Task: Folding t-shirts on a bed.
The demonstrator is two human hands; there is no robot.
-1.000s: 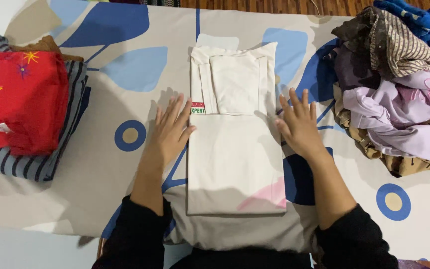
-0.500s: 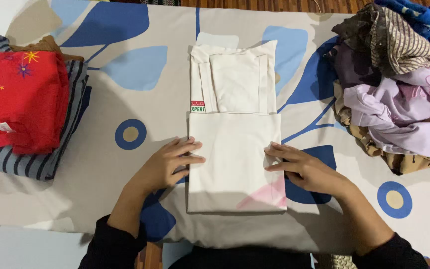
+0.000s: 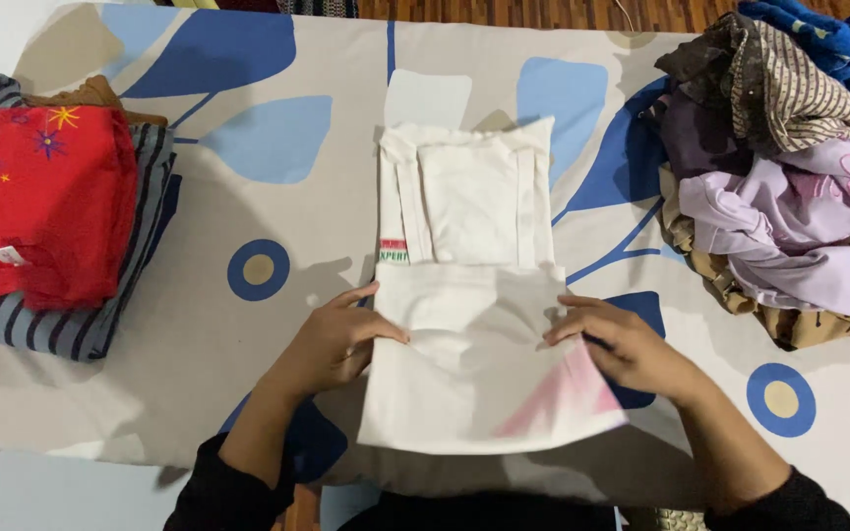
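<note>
L hand (image 3: 336,339): fingers curled, pinching left edge of cream shirt (image 3: 469,334) — thumb on top, wrist low.
R hand (image 3: 622,344): fingers bent, gripping shirt's right edge.
Shirt: folded, centre of patterned sheet (image 3: 277,138), near half lifted off sheet w/ pink patch on it.
Far left: red garment (image 3: 36,197) atop striped stack (image 3: 100,305).
Far right: loose clothes heap (image 3: 789,167).

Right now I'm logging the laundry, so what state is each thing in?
White garment: folded into a long strip, near end lifted off the sheet.
Left hand: gripping the garment's left edge.
Right hand: gripping its right edge.
Red top: folded, on top of the stack.
Striped garment: folded, under the red one.
Clothes heap: unfolded, crumpled.
Patterned sheet: spread flat.
</note>
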